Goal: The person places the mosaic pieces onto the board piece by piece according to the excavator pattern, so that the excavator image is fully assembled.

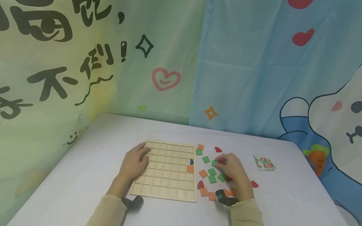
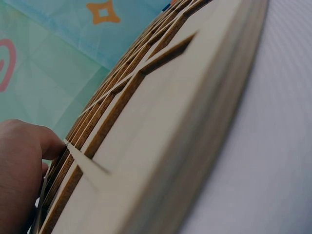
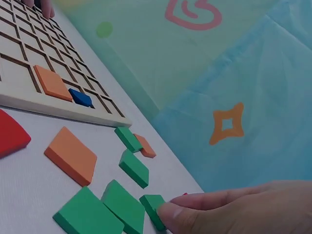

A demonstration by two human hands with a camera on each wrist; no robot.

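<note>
While left hand (image 1: 135, 162) steadies board (image 1: 165, 171), right hand (image 1: 233, 168) pinches red piece (image 1: 222, 162)

- Both forearms in pale tan long sleeves (image 1: 106, 208), cuffs ending at the wrists.
- Black camera mount (image 1: 133, 203) strapped at each wrist.
- Hands bare, no rings visible.

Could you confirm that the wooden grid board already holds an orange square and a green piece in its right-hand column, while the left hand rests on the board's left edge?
Not quite: the piece beside the orange square is blue, not green, as the right wrist view shows. The rest stands: both sit in the right-hand column of the wooden grid board, and the left hand rests on its left edge.
</note>
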